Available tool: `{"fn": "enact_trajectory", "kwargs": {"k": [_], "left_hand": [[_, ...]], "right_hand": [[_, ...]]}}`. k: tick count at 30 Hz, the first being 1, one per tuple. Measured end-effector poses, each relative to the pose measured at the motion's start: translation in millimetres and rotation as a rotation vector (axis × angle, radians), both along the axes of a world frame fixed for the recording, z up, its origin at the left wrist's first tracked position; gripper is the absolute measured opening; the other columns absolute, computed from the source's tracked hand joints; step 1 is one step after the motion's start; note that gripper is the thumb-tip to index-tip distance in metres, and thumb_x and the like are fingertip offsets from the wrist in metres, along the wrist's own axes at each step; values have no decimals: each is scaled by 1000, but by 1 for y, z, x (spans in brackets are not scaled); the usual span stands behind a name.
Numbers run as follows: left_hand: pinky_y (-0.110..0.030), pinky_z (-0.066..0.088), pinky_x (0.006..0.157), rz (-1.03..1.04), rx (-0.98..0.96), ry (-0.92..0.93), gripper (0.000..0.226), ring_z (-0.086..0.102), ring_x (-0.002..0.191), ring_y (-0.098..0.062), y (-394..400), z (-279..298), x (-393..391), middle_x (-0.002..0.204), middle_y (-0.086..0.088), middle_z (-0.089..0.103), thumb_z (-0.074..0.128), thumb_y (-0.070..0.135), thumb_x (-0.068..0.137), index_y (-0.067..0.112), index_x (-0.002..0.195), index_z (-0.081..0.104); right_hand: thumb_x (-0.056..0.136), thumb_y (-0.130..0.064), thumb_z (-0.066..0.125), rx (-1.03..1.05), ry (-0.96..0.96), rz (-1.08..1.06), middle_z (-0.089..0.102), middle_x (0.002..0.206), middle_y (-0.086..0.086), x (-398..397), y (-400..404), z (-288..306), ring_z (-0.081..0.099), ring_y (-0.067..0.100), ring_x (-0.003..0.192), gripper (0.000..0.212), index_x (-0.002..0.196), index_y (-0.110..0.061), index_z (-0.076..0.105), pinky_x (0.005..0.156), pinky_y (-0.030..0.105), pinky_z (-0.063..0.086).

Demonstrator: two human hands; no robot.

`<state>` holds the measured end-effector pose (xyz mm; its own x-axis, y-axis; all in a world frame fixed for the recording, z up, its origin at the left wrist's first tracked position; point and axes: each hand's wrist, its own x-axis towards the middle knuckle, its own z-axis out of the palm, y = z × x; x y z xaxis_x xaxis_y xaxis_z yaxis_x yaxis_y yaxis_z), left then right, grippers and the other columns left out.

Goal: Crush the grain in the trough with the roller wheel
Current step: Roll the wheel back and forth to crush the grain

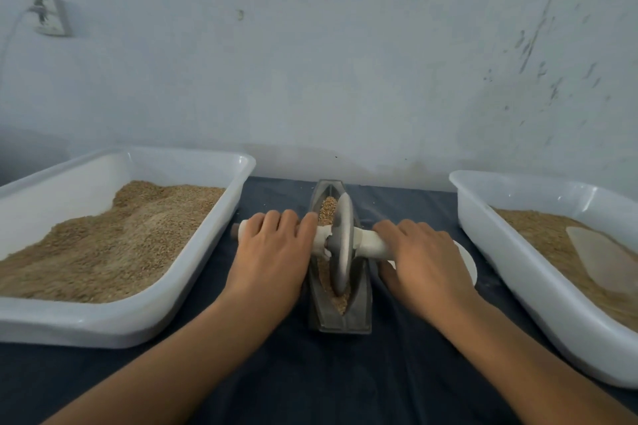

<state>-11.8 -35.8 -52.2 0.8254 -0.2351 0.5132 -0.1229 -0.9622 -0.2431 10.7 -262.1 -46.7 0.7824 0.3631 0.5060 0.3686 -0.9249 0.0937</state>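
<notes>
— Head view, centre of the frame: what sits on the dark cloth (407,373)?

— A narrow grey metal trough (360,300), boat-shaped, running away from the camera. Tan grain (326,209) fills its groove, showing beyond the wheel and again at the near end. The grey roller wheel (341,245) stands upright on edge in the groove, a white-wrapped axle handle (374,243) passing through its hub.

— And the hands?

— The left hand (272,252) lies palm down over the left half of the handle, fingers draped forward over it, the fingertips close to the wheel. The right hand (423,259) covers the right half, fingers bent over the top and the thumb tucked beneath, gripping it.

— What fills the sides of the frame?

— At the left, a white plastic tray (165,317) heaped with grain. At the right edge, a second white tray (518,269) holds more, with a pale flat scraper (600,259) lying on it. A round white object (467,264) peeks out behind the right hand; what it is I cannot tell. Upper left, a wall socket (51,19) with a plug and cable sits on the pale wall.
</notes>
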Motion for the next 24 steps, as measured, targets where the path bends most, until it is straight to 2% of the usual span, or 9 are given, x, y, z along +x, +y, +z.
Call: {"fn": "enact_trajectory", "kwargs": {"k": [4,8,11,14,17,21,24], "left_hand": [[-35,37,100,-26,-42,4,70,46,109,-20,8,-5,-7,123,2,47,61,29,87,23,147,25],[-35,42,90,-48,-75,-11,59,52,98,-21,12,-10,1,111,1,54,64,24,83,21,138,44],[-35,42,87,-54,-74,0,61,53,99,-21,14,-8,18,110,3,55,68,28,81,25,136,42],[-34,43,85,-32,-59,17,57,56,98,-20,11,-1,40,110,4,55,69,28,83,30,132,41],[-34,43,81,-11,-64,59,52,58,92,-18,8,6,63,104,4,54,74,29,82,32,123,41],[-34,41,70,43,-55,58,41,59,75,-18,7,12,89,91,5,56,69,18,83,28,111,41],[-34,31,59,64,-85,67,41,53,66,-20,8,15,104,86,5,60,66,15,85,27,114,40]], "right_hand": [[79,-31,74,-22,-102,-10,62,91,-2,-5,5,3,59,25,82,35,113,-26,65,69,39,42],[77,-28,76,-45,-131,-5,59,84,-3,9,9,1,57,25,75,29,104,-25,65,65,36,34],[81,-31,72,-61,-111,-22,59,82,-4,26,9,0,56,23,72,25,103,-26,61,63,34,30],[87,-36,65,-64,-7,-42,60,88,-6,46,10,3,58,23,76,26,108,-27,52,60,35,35],[88,-43,65,-26,109,-77,61,90,-7,68,10,7,60,23,77,32,108,-28,45,59,36,45],[80,-43,66,-84,194,-131,53,74,-8,94,12,14,52,20,65,28,95,-31,46,49,30,29],[74,-40,67,-131,296,-138,56,78,-9,113,15,24,54,17,68,24,93,-33,53,49,27,29]]}}
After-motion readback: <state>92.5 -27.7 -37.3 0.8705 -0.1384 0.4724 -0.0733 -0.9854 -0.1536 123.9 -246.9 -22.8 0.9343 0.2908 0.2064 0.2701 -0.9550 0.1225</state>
